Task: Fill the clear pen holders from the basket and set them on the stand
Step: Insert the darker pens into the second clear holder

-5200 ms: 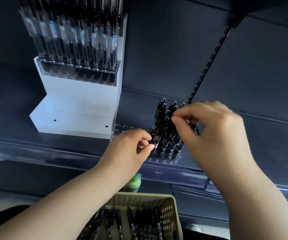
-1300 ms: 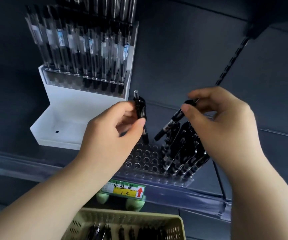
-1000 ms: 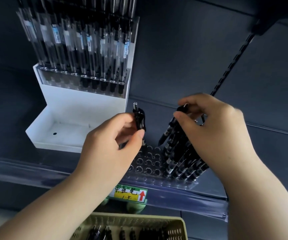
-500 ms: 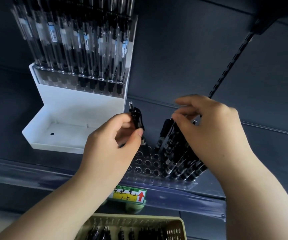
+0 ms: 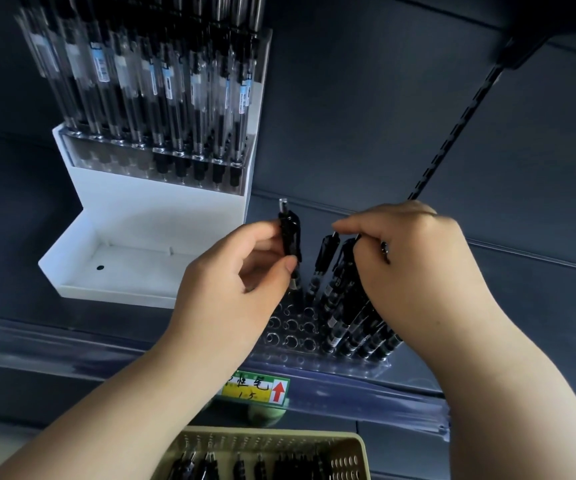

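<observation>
— So, where is the clear pen holder [image 5: 290, 337] at this moment?

— On the dark shelf [image 5: 556, 323], right in front, just behind the clear rail [image 5: 72, 344] along the shelf's edge. Its right part is packed with standing pens [image 5: 356, 317], black ones set close together. Its left part shows bare round holes.

— And the hands?

— The left hand [image 5: 231, 282] pinches a black pen [image 5: 290, 237] between thumb and forefinger. The pen is upright, clicker end up, and its lower end is down by the holes just left of the packed rows. Whether the tip sits in a hole, I cannot tell. The right hand [image 5: 414, 265] is curled over the standing pens, forefinger and thumb closed on their upper ends.

— What about the stand?

— The white stand [image 5: 162, 216] is on the same shelf, to the left of the holder and near it. Its upper step carries a filled holder [image 5: 155, 157] of clear-barrelled pens [image 5: 162, 81]. Its lower step is a shallow tray with one small dark hole in the floor.

— And further out?

— A beige basket [image 5: 349, 452] shows at the bottom edge, below the shelf, with loose black pens [image 5: 279, 465] lying in it. A yellow-green price label [image 5: 257, 389] with handwriting and a red arrow hangs on the rail under the holder. A slotted upright [image 5: 453, 133] runs up the dark back panel.
</observation>
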The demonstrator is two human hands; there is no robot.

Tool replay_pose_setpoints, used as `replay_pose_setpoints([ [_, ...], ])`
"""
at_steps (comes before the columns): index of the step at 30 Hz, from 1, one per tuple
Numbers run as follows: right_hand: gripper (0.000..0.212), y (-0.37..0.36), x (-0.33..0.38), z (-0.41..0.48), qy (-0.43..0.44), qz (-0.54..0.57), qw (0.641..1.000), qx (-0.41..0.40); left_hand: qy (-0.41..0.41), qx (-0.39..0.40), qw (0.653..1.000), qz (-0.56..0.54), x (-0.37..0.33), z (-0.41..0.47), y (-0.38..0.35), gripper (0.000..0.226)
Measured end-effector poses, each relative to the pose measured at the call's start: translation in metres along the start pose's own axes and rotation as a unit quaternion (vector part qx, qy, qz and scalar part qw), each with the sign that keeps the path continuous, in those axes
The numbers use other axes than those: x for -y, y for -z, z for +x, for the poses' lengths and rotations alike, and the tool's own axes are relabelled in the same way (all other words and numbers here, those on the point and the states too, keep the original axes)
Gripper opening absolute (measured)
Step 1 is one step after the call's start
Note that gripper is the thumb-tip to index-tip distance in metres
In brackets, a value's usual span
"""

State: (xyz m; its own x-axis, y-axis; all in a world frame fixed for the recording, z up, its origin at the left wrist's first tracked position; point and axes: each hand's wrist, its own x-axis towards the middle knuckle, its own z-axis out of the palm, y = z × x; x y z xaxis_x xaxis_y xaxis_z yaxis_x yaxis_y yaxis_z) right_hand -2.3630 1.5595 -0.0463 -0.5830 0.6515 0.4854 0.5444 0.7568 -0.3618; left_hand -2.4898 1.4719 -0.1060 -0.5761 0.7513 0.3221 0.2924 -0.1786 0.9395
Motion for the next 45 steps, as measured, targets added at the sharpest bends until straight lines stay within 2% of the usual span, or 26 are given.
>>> replay_pose_setpoints([
  [10,0.033,0.004,0.005,0.001,-0.005,0.003,1.0,-0.014,-0.039,0.046,0.998,0.031,0.007,0.008,-0.015,0.034],
  [16,0.03,0.008,-0.001,0.0,-0.016,0.004,1.0,0.005,-0.03,0.072,0.991,0.107,0.017,0.008,-0.026,0.021],
  [26,0.034,0.01,-0.006,-0.003,-0.01,0.009,1.0,0.016,-0.103,0.085,0.963,0.233,0.022,0.004,-0.028,0.016],
  [31,0.034,0.015,-0.004,-0.003,0.007,0.012,1.0,-0.003,-0.075,0.075,0.963,0.248,0.022,0.007,-0.027,0.013],
  [35,0.033,0.018,0.001,-0.008,0.033,-0.002,0.999,-0.024,-0.069,0.097,0.94,0.319,0.024,0.005,-0.02,0.02],
  [40,0.031,0.018,0.017,-0.04,0.086,0.005,0.995,-0.042,-0.11,0.1,0.91,0.386,0.016,-0.021,-0.003,0.031],
  [45,0.029,0.004,0.028,-0.091,0.111,0.028,0.993,0.005,-0.184,0.133,0.878,0.421,0.009,-0.059,0.008,0.021],
])
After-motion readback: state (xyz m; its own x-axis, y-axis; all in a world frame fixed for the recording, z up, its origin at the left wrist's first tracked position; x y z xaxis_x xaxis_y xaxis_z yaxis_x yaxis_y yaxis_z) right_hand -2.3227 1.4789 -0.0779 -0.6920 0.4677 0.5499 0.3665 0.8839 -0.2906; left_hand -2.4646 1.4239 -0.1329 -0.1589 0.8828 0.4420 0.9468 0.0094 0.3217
